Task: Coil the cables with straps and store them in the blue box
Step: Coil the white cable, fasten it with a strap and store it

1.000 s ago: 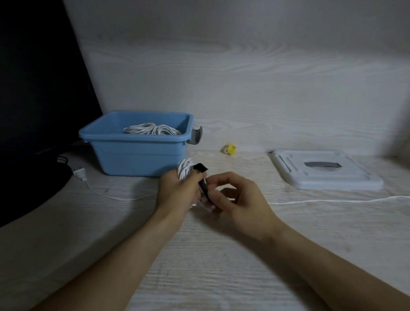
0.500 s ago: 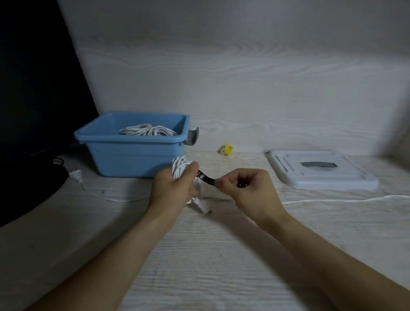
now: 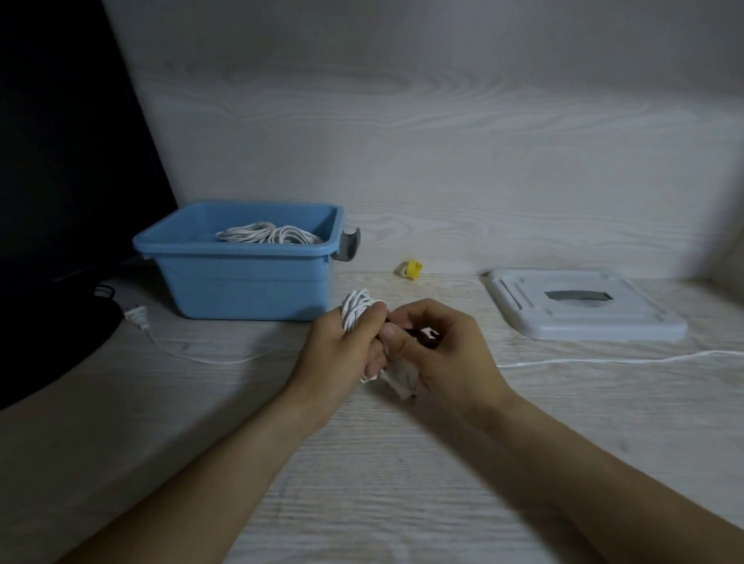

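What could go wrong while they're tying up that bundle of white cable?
The coiled white cable is held only by the left hand; if that grip loosens before the black strap in the right hand is fastened, the loops may spring apart. The loose white cable on the table could also snag a forearm.

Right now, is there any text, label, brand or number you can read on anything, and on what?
None readable.
Blue box: no label or print in view.
White lid: no text visible.
Yellow clip: too small to show any mark.
Black strap: mostly hidden in the right hand.
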### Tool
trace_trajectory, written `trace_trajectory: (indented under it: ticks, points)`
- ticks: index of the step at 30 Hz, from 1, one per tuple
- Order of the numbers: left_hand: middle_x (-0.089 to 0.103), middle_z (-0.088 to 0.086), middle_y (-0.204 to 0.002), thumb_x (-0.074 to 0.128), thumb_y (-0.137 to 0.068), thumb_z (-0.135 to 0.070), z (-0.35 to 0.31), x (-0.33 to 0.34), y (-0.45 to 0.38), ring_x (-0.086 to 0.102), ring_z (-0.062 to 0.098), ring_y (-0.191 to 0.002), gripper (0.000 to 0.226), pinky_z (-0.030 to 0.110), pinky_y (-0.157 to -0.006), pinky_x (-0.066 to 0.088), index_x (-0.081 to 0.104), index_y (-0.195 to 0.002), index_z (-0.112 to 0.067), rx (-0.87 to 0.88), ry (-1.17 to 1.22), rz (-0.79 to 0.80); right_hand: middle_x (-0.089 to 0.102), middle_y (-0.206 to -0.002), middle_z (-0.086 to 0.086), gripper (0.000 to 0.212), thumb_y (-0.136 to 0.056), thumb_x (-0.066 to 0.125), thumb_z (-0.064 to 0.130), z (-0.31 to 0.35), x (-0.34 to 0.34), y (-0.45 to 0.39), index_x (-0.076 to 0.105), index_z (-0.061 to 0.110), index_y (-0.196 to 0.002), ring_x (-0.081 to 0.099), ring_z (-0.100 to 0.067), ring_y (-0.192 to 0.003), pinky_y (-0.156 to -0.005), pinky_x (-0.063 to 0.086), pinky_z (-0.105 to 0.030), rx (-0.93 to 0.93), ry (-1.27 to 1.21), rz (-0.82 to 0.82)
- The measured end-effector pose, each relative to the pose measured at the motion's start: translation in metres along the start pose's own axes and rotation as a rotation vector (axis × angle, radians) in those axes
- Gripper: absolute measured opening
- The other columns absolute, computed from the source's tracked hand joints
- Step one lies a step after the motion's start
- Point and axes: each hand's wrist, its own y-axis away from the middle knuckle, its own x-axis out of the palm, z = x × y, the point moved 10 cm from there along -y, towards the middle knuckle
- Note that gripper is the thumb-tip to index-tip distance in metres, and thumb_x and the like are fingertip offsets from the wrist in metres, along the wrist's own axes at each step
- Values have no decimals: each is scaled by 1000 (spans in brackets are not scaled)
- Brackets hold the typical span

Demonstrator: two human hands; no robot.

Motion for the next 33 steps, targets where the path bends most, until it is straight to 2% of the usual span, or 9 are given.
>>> trace_trajectory:
  ticks: [4,10,15,18,20,23,27,30,33]
  points:
    - [32,-2,-46,48,-101,-15,-2,1,1,32,14,-45,39,30,-48,31,41,-62,-15,-5,-25,19,70,-58,-1,10,-91,64,-2,4,7,4,60,-12,-90,66,-7,-52,-54,49,-13,35,-92,42]
    - [33,4,-53,46,-102,-15,1,5,3,33,16,-50,33,31,-49,30,44,-69,-11,-42,28,38,61,-62,-7,18,-86,66,-9,12,3,5,61,-13,-102,55,-2,-38,-40,41,-11,53,-163,24]
    - [33,5,-55,42,-104,-28,1,4,4,32,15,-49,31,31,-49,26,49,-81,-8,-15,-67,1,66,-64,-3,13,-84,75,8,6,2,2,64,-1,-86,59,-6,-46,-45,43,-15,35,1,5]
    - [33,6,-51,37,-103,-36,-3,4,6,33,14,-46,40,28,-47,25,44,-75,-8,3,-70,-6,68,-67,-3,15,-86,75,15,3,6,3,66,4,-86,57,-7,-47,-44,41,-17,42,71,23]
    - [47,7,-46,37,-99,-46,-1,2,7,44,14,-47,52,25,-50,34,47,-69,-5,-12,-57,-27,64,-71,-6,15,-85,75,11,4,8,4,66,-1,-89,55,-5,-46,-44,41,-15,48,40,35]
    - [42,2,-44,39,-90,-66,-5,-19,9,39,15,-44,63,28,-50,31,44,-47,-21,8,-181,-194,62,-62,-3,12,-86,71,0,6,16,7,65,-11,-89,50,0,-38,-42,38,-9,73,-10,87]
    - [35,-6,-40,39,-99,-50,-6,-37,9,29,11,-37,62,24,-44,23,39,-45,-19,-19,-119,-369,55,-41,10,4,-87,64,-12,3,18,12,66,-9,-84,45,0,-29,-36,33,-7,135,-88,76]
    - [30,-1,-42,37,-96,-39,4,-31,7,23,12,-36,57,24,-46,19,41,-42,-21,-107,70,-291,54,-40,10,12,-84,65,-14,2,15,10,67,-4,-78,44,0,-30,-38,32,-7,140,-80,34]
    - [39,6,-46,41,-77,-35,-3,-26,10,35,18,-42,41,34,-47,30,48,-51,-4,-67,-34,-251,55,-41,9,11,-83,65,-15,0,17,9,68,-6,-77,44,0,-30,-38,33,-8,154,-110,30]
